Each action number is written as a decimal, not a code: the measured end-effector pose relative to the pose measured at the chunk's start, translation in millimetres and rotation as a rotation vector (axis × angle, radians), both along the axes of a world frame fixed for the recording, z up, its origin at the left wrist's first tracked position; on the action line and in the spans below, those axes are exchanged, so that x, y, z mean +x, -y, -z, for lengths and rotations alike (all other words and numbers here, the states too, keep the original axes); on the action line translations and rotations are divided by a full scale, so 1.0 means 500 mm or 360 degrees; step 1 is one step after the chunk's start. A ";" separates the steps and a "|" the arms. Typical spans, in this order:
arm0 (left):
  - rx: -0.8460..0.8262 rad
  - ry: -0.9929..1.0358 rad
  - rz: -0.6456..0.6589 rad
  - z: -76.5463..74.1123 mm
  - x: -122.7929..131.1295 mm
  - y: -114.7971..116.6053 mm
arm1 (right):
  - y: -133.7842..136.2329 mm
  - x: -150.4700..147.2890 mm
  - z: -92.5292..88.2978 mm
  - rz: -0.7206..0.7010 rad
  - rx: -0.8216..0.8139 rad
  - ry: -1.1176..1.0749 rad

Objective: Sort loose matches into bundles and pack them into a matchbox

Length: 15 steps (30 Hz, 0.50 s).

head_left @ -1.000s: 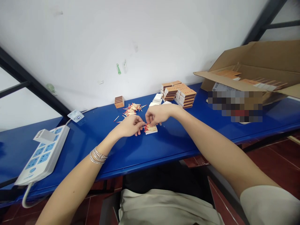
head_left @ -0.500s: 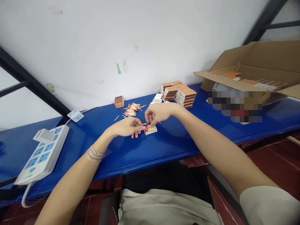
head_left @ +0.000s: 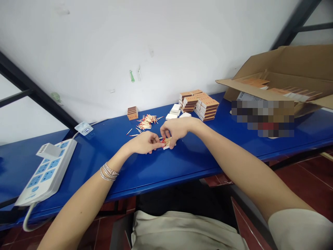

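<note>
A small white matchbox tray point(head_left: 166, 148) lies on the blue tabletop, filled with red-headed matches point(head_left: 167, 141). My left hand point(head_left: 146, 142) is closed at the tray's left end, its thumb against that end by the match heads. From above and the right, my right hand point(head_left: 177, 130) straddles the tray, thumb on the near side and fingers curled toward the far side. Parts of the tray and matches are hidden under the fingers. Beyond my left hand is a loose pile of matches point(head_left: 147, 121), with a few strays around it.
White trays point(head_left: 172, 116) lie behind my right hand, beside stacked matchboxes point(head_left: 205, 104). A small matchbox block point(head_left: 132, 113) stands near the wall. At left is a power strip point(head_left: 49, 170); at right, an open cardboard box point(head_left: 286, 69) holds more matchboxes.
My right hand has lowered onto the tray, its thumb now at the near side. My left hand has shifted slightly right, against the tray's end. White trays behind show more fully.
</note>
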<state>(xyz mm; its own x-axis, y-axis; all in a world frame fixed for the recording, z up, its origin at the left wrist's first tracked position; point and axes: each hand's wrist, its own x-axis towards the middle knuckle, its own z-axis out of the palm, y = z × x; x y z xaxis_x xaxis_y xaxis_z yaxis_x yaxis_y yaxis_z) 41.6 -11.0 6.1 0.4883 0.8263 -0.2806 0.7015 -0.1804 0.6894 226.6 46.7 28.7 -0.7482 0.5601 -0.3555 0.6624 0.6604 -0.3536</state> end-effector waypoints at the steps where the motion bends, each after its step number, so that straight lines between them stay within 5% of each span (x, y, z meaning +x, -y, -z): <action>1: -0.0014 0.0003 -0.0026 -0.001 -0.002 -0.002 | -0.001 0.003 -0.002 0.0022 0.0020 -0.0020; 8: 0.0075 0.0146 -0.0288 0.007 -0.030 -0.035 | -0.044 0.038 0.011 0.0126 0.0099 -0.0228; 15: 0.0122 0.0131 -0.0256 0.023 -0.036 -0.043 | -0.072 0.055 0.024 0.0259 0.0150 -0.0168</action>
